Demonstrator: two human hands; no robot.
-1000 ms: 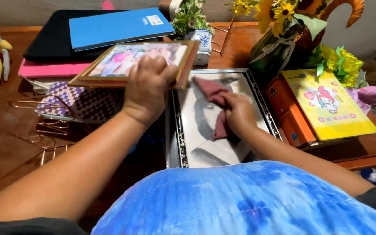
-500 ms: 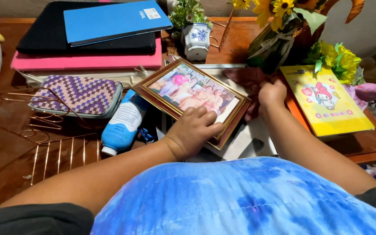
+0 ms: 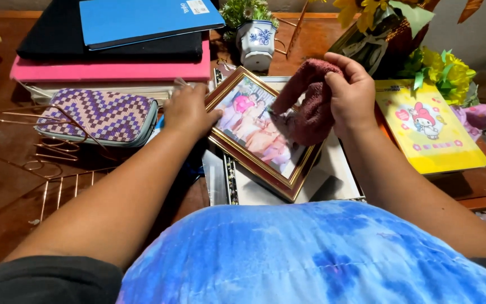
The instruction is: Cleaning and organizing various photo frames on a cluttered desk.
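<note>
While left hand [image 3: 187,110] steadies gold frame [image 3: 262,132], right hand [image 3: 351,93] grip tight around maroon cloth [image 3: 310,107].

Reddish-brown wooden table [image 3: 7,169], copper wire rack [image 3: 57,174] at nine o'clock, purple zigzag-patterned pouch [image 3: 99,115] at ten, pink flat folder [image 3: 113,70] at eleven, white-and-blue ceramic flowerpot [image 3: 256,42] at twelve, yellow cartoon-printed book [image 3: 428,129] at three.
</note>
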